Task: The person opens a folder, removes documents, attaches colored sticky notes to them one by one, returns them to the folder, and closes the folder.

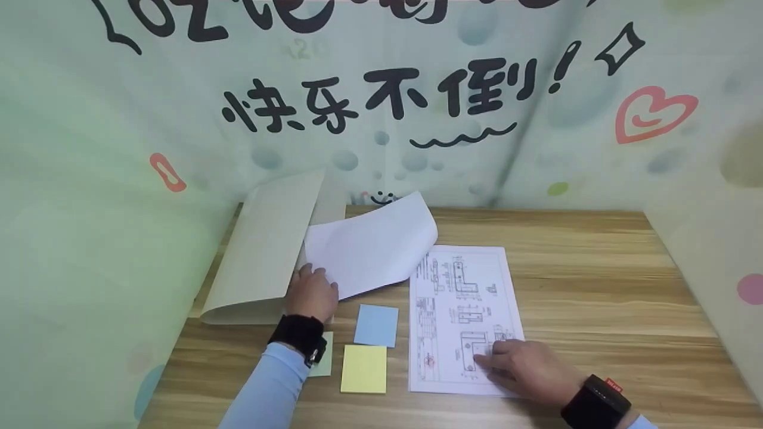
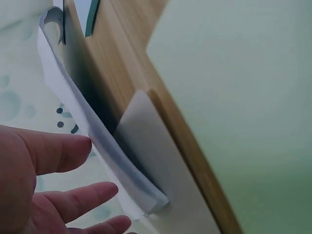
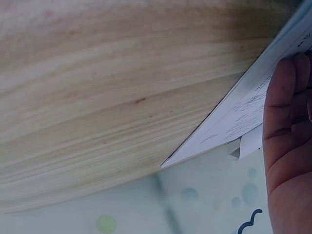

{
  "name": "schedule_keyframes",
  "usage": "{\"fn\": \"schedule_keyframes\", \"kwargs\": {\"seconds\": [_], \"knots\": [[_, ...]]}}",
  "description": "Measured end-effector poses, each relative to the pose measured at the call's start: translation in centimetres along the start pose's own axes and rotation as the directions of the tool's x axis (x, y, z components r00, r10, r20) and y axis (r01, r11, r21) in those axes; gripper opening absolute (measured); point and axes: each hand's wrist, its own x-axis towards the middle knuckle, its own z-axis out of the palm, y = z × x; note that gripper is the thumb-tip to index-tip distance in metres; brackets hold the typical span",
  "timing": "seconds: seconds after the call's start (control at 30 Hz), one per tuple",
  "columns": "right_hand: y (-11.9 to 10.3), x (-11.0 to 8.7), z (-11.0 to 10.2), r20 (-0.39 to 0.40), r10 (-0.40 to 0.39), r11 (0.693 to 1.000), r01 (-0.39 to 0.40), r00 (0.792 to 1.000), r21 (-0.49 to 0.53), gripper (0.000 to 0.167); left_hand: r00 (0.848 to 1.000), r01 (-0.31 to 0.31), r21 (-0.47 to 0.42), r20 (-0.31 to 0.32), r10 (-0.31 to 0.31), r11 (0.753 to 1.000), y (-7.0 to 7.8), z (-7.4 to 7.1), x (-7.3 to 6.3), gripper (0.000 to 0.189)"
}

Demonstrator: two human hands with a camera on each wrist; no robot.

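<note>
My left hand (image 1: 312,293) is at the near left edge of a curled stack of blank white paper (image 1: 372,247), its fingers reaching over the fold of a cream file folder (image 1: 268,244). In the left wrist view the fingers are spread, with the thumb tip right at the edge of the white paper (image 2: 105,151). The folder's cover stands raised and bowed on the left. My right hand (image 1: 533,366) rests on the lower right of a printed technical drawing (image 1: 438,310), fingers loosely extended. In the right wrist view the drawing (image 3: 214,134) lies beneath those fingers.
Between the hands lie a blue sticky-note pad (image 1: 376,325) and a yellow one (image 1: 363,369). A green pad (image 1: 323,357) is partly hidden behind the left wrist. The wooden table (image 1: 596,286) is bordered by printed fabric walls (image 1: 381,167) at the back and sides.
</note>
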Motion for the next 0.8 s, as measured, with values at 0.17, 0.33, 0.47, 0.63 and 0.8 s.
{"fn": "schedule_keyframes", "kwargs": {"seconds": [0.17, 0.33, 0.47, 0.63, 0.8], "knots": [[-0.1, 0.0, -0.1, -0.001, -0.001, 1.0, 0.001, 1.0, -0.011, 0.031, 0.99, -0.14, -0.034, -0.037, 0.139, 0.99, 0.7, -0.2, -1.9, 0.036], [-0.3, 0.2, -0.4, 0.024, 0.01, 1.0, -0.01, 1.0, -0.008, 0.03, 0.949, -0.304, -0.042, 0.078, 0.306, 0.952, 1.2, -0.9, -5.3, 0.01], [-0.2, 0.2, -0.5, 0.034, 0.024, 1.0, -0.024, 0.999, -0.004, 0.03, 0.895, -0.408, 0.0, 0.201, 0.399, 0.913, 1.1, -1.3, -7.2, 0.014], [-0.1, 0.0, -0.4, 0.01, 0.011, 1.0, -0.011, 1.0, -0.015, 0.03, 0.861, -0.462, 0.115, 0.296, 0.414, 0.879, 1.1, -1.1, -8.5, 0.034], [0.0, 0.1, -0.3, 0.006, 0.004, 1.0, -0.004, 1.0, -0.022, 0.03, 0.857, -0.47, 0.165, 0.322, 0.403, 0.867, 1.1, -0.6, -9.3, 0.053]]}}
